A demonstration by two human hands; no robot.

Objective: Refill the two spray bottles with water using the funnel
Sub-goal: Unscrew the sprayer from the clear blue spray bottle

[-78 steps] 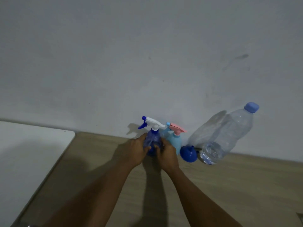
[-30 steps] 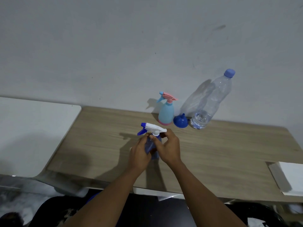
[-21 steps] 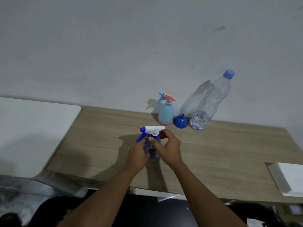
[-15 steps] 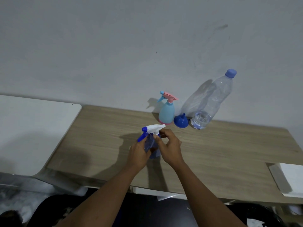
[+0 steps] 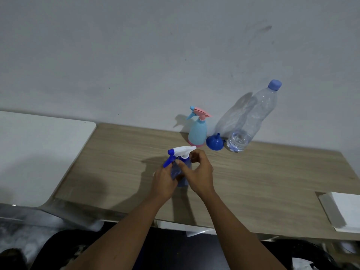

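Note:
A dark blue spray bottle (image 5: 183,180) with a white and blue trigger head (image 5: 180,152) stands on the wooden table (image 5: 253,176). My left hand (image 5: 164,179) wraps its body. The fingers of my right hand (image 5: 198,172) pinch the collar just under the trigger head. At the back stands a light blue spray bottle (image 5: 197,131) with a pink trigger. A blue funnel (image 5: 214,142) lies mouth-down beside it. A clear water bottle (image 5: 251,121) with a blue cap stands to the right, with little water at its bottom.
A white surface (image 5: 39,152) adjoins the table on the left. A white flat object (image 5: 342,211) lies at the table's right front edge. A grey wall rises directly behind the table.
The dark blue spray bottle has come from the back row to the table's middle. Over the last second its trigger head has turned a little under my right fingers while my left hand stays.

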